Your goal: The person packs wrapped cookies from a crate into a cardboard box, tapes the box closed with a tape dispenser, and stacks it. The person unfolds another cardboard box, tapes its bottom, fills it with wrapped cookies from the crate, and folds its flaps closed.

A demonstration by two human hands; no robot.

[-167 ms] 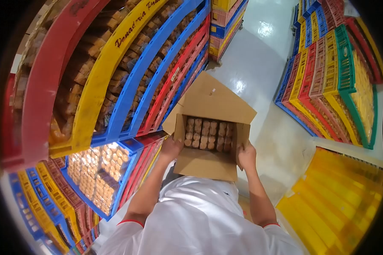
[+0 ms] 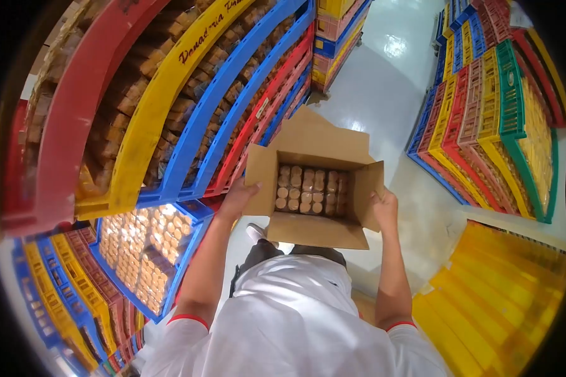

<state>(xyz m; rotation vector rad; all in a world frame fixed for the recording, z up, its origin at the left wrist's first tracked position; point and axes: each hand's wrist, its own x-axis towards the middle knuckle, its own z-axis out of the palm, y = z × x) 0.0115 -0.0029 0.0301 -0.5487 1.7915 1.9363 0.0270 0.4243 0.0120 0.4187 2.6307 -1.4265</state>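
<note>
open cardboard box held between two bare hands

at the centre of the frame, a brown rectangular cardboard box (image 2: pixel 319 232) sits with its flaps spread. small round tan packaged items (image 2: pixel 305 190) stand in rows inside it. the person's left hand (image 2: pixel 238 198) is partly closed on the box's left flap, thumb on the near face, fingers largely hidden. the right hand (image 2: pixel 385 210) is curled around the edge of the right flap. at the lower left of the frame, a blue plastic crate (image 2: pixel 196 221) holds more round tan pieces. a translucent yellow plastic sheet (image 2: pixel 493 301) fills the lower right.
</note>
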